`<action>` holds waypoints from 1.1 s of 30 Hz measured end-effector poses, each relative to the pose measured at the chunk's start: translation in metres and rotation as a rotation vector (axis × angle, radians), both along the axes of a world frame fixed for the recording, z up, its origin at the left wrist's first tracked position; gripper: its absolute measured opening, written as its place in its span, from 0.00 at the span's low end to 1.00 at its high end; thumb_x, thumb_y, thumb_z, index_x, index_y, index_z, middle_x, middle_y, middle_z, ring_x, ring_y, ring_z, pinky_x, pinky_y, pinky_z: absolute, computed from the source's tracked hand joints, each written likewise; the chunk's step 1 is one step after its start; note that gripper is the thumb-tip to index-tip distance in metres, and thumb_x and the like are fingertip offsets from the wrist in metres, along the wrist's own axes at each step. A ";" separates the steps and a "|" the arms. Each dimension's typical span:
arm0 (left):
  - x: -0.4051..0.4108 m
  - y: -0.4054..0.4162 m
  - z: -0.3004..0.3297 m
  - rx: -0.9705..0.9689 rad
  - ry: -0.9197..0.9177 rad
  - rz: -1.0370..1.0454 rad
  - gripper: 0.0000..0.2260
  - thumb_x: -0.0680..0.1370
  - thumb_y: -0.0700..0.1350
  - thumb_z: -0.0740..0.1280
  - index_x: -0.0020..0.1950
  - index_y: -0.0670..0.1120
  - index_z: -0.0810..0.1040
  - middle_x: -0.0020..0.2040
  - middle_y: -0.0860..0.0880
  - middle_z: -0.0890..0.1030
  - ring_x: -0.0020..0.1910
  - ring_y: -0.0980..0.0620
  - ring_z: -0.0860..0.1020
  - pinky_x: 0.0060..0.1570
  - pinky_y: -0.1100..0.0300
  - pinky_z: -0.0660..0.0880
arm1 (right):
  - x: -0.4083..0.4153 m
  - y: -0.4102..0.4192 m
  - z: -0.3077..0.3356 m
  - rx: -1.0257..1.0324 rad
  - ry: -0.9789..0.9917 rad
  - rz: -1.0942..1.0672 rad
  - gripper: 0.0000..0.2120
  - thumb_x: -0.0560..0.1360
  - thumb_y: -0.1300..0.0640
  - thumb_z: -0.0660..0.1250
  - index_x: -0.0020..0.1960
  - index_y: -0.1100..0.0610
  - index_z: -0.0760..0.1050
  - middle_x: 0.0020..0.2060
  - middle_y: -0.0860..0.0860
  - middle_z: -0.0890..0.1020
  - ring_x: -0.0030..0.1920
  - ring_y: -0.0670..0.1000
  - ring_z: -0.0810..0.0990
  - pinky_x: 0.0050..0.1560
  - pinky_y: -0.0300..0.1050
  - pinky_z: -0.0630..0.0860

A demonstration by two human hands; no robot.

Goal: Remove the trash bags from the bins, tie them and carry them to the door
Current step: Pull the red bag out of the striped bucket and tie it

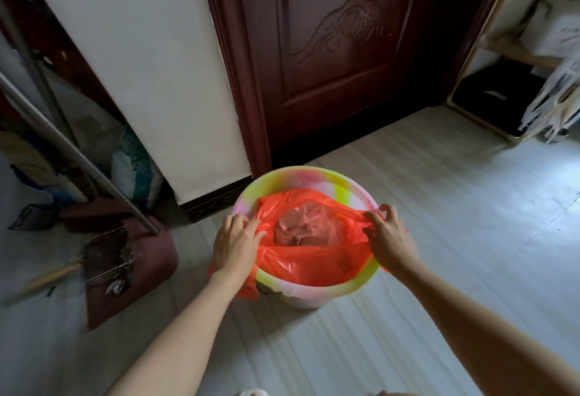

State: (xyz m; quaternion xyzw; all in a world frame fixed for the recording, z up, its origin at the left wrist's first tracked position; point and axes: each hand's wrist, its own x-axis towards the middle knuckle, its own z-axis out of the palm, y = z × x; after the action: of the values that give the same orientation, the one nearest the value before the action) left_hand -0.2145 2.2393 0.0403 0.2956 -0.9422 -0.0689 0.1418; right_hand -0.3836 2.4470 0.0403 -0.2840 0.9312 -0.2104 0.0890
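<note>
A round bin [317, 176] with pink and yellow stripes is set on the floor [439, 207], just in front of the dark red door [339, 50]. An orange trash bag [314, 260] is seen inside it, with crumpled pale trash [303, 226] in the bag. The bag's edge is pinched at the bin's left rim by the left hand [233, 246] and at the right rim by the right hand [389, 240]; each grip is pressed shut on plastic.

The bag [314, 257] sits in the bin [317, 176], before the door [339, 59], dustpan [108, 257] left.
</note>
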 end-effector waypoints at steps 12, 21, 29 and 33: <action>0.040 0.040 0.024 0.488 -0.274 0.274 0.45 0.68 0.61 0.70 0.75 0.51 0.45 0.63 0.38 0.74 0.63 0.38 0.73 0.63 0.46 0.64 | 0.036 0.030 0.016 0.284 -0.054 -0.206 0.19 0.74 0.40 0.57 0.53 0.55 0.70 0.49 0.55 0.81 0.55 0.58 0.75 0.53 0.52 0.64; 0.029 0.011 0.073 0.496 0.029 0.204 0.17 0.70 0.38 0.68 0.59 0.43 0.76 0.54 0.41 0.78 0.55 0.41 0.76 0.52 0.56 0.71 | 0.028 0.008 0.063 0.199 0.149 0.005 0.14 0.73 0.57 0.58 0.57 0.49 0.72 0.48 0.50 0.82 0.54 0.53 0.77 0.55 0.50 0.61; 0.008 0.062 0.089 0.613 0.142 -0.287 0.16 0.71 0.36 0.69 0.58 0.43 0.77 0.58 0.45 0.78 0.55 0.54 0.76 0.53 0.78 0.64 | 0.043 -0.006 0.061 -0.431 -0.524 0.080 0.34 0.74 0.71 0.57 0.73 0.48 0.52 0.54 0.57 0.72 0.43 0.57 0.77 0.38 0.49 0.79; 0.017 0.081 0.068 0.615 0.010 -0.427 0.12 0.72 0.45 0.71 0.54 0.43 0.81 0.64 0.47 0.76 0.61 0.57 0.73 0.57 0.78 0.61 | 0.055 0.000 0.052 -0.464 -0.688 0.022 0.24 0.77 0.58 0.63 0.71 0.52 0.61 0.65 0.56 0.71 0.61 0.56 0.74 0.60 0.56 0.74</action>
State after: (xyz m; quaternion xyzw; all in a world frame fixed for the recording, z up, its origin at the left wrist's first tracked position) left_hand -0.1977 2.3207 0.1083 0.1209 -0.9172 -0.3782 0.0332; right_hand -0.3282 2.4472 0.0921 -0.2197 0.7719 -0.4964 0.3309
